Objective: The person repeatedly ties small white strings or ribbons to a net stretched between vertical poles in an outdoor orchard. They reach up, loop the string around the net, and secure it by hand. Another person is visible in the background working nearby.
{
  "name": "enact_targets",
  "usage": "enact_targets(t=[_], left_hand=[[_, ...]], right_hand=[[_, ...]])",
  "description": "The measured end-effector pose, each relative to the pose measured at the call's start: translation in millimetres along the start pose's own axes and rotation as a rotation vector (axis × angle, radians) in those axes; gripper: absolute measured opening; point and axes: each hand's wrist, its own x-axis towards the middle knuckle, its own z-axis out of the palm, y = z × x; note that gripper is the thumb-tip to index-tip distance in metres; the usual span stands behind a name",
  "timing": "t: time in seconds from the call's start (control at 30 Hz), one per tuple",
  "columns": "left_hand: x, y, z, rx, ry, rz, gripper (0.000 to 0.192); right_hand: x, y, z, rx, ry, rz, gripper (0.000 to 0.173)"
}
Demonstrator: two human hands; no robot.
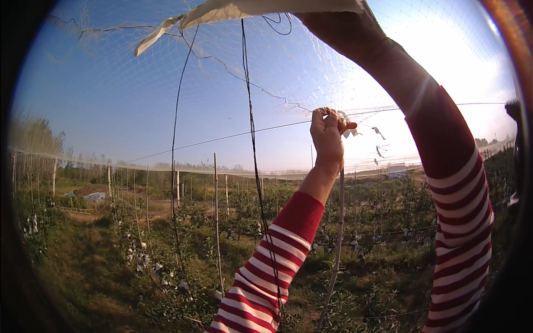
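Note:
My left hand [328,135] is raised, its fingers closed on a bunched edge of the fine netting [291,70], beside a wire and the top of a pole [340,208]. Small white strips are bunched at its fingertips. My right arm reaches up to the top edge; of my right hand [337,29] only the wrist side shows, and its fingers are hidden behind a strip of whitish cloth [266,9]. A dark cord [250,95] hangs down in front of my left sleeve. A thinner dark cord [178,100] hangs farther left.
A long wire [225,136] crosses at hand height. Upright poles [216,200] stand among rows of leafy plants with white bags [143,260]. More netting spreads overhead. A dark shape [514,112], too unclear to name, stands at the right rim.

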Motion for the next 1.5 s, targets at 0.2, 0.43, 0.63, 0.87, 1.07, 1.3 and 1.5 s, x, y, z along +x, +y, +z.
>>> enact_targets(t=[0.2,0.43,0.63,0.87,1.07,1.3,1.5], left_hand=[[4.0,2.0,-20.1,0.038,0.036,0.021,0.009],[1.5,0.0,-5.8,0.006,0.016,0.007,0.009],[1.3,-1.5,-10.9,0.014,0.04,0.022,0.009],[1.0,-2.2,-12.5,0.025,-0.01,0.01,0.008],[1.0,1.2,-16.3,0.051,0.011,-0.009,0.008],[1.2,-2.8,-11.5,0.05,-0.019,0.001,0.009],[0.8,1.9,-10.4,0.012,0.051,0.032,0.009]], right_hand=[[10.6,-5.0,13.1,0.01,-0.057,-0.031,0.014],[5.9,-11.5,-1.2,-0.044,-0.104,-0.026,0.013],[11.8,-14.3,4.3,-0.037,-0.129,-0.044,0.013],[16.6,-15.4,7.5,-0.057,-0.13,-0.068,0.012],[15.4,-17.3,7.7,-0.061,-0.122,-0.123,0.011],[-6.9,-17.2,-0.3,-0.156,-0.024,-0.205,0.011],[-49.4,-11.0,20.3,-0.468,0.199,-0.22,0.011]])
